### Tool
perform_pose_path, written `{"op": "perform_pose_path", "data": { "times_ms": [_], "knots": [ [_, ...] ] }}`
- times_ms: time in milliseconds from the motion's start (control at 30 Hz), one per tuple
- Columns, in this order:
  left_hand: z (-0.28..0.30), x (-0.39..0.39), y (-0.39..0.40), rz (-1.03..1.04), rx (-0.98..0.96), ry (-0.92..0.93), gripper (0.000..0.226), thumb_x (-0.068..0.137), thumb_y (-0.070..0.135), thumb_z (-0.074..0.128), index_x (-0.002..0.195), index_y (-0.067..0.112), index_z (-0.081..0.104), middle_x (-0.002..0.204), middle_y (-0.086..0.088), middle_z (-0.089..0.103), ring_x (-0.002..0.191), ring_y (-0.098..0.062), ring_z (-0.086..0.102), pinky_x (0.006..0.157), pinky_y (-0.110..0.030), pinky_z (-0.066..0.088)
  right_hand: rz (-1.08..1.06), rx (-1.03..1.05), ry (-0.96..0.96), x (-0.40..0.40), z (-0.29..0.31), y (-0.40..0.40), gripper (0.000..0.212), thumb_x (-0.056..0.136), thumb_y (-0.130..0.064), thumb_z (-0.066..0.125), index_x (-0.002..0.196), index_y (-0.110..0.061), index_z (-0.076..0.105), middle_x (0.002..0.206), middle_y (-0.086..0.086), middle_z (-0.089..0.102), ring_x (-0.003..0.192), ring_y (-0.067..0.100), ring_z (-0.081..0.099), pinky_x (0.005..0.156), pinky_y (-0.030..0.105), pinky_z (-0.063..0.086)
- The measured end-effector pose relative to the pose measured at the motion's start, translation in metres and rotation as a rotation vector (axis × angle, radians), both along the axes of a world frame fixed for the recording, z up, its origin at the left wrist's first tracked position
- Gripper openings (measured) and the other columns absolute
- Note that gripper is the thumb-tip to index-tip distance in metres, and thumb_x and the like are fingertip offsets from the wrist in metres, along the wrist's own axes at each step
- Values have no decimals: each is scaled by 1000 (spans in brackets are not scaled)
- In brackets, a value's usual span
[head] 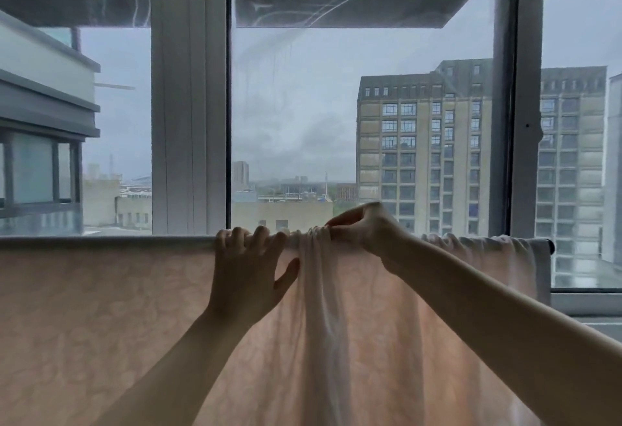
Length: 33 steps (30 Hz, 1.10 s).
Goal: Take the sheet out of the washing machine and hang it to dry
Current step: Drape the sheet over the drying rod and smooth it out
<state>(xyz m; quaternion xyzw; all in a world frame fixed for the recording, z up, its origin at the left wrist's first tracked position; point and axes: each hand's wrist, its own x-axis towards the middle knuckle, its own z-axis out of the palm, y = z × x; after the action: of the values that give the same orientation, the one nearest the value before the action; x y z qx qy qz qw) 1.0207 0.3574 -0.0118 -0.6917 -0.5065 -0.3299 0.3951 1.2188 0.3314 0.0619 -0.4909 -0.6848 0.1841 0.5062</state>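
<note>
A pale pink patterned sheet [101,318] hangs over a horizontal drying rod [547,243] that runs across the view at chest height. It lies flat on the left and is bunched into folds in the middle. My left hand [247,277] grips the top of the sheet on the rod, fingers curled over it and thumb spread. Just to its right, my right hand [363,228] pinches the bunched folds on top of the rod. The washing machine is out of view.
Directly behind the rod stands a large window with white frames [188,105] and a sill [585,302] at the lower right. Tall buildings [424,156] show outside under a grey sky.
</note>
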Motion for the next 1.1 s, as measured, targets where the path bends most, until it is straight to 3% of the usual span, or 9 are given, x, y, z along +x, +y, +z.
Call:
{"op": "perform_pose_path", "data": {
  "times_ms": [67,267,467,533,600,667,800,967,1100],
  "knots": [
    [0,-1,0,7,-7,0,49,89,59,38,109,19,59,99,-8,63,87,-34,58,86,-49,42,-48,1,50,-6,-1,0,7,76,-16,78,83,-17,75,82,0,73,82,11,66,81,25,56],
    [2,-3,-3,-13,8,-16,50,89,58,35,108,20,61,96,-7,65,83,-33,60,84,-49,44,-111,77,277,6,24,-13,10,84,-7,69,93,-7,74,85,3,71,76,10,63,70,15,53],
    [-1,-2,-6,-31,0,-30,45,90,53,36,109,20,60,97,-5,63,86,-32,57,85,-48,41,-294,131,-128,46,18,-26,18,85,3,63,88,-11,75,94,3,72,86,11,64,90,26,52],
    [0,-2,-8,-44,7,-38,43,90,50,37,110,20,60,95,-4,62,85,-32,56,85,-47,41,-280,100,-264,51,12,-31,24,85,8,59,85,-11,74,97,2,70,74,2,63,74,19,56],
    [0,-2,-9,-56,19,-43,41,89,47,38,111,20,60,94,-4,62,84,-32,55,85,-48,41,-249,119,-326,49,11,-31,27,85,10,54,88,-9,74,100,4,66,47,-4,55,45,8,43],
    [0,-3,-9,-58,25,-47,41,88,46,39,110,20,61,94,-4,63,84,-32,56,85,-48,41,-200,149,-342,41,11,-29,26,87,5,54,94,-9,73,101,7,66,37,-2,51,38,9,37],
    [1,-3,-11,-64,20,-49,41,88,46,38,109,19,61,94,-5,63,85,-32,57,85,-49,42,-144,245,-540,18,0,-19,17,88,-19,66,104,-15,71,107,2,71,87,7,65,81,18,49],
    [0,-8,-6,-52,-11,-51,40,88,47,39,110,20,59,96,-5,64,86,-32,58,86,-49,43,-182,349,-475,11,-6,-8,12,81,-21,74,93,-20,76,90,-5,74,69,-7,59,73,12,50],
    [1,-8,-4,-39,-29,-45,40,89,47,39,110,20,60,95,-5,63,86,-32,57,86,-48,42,-218,410,-505,8,-7,-7,11,86,-16,68,94,-16,75,91,-1,75,80,9,68,81,31,56]
  ]
}}
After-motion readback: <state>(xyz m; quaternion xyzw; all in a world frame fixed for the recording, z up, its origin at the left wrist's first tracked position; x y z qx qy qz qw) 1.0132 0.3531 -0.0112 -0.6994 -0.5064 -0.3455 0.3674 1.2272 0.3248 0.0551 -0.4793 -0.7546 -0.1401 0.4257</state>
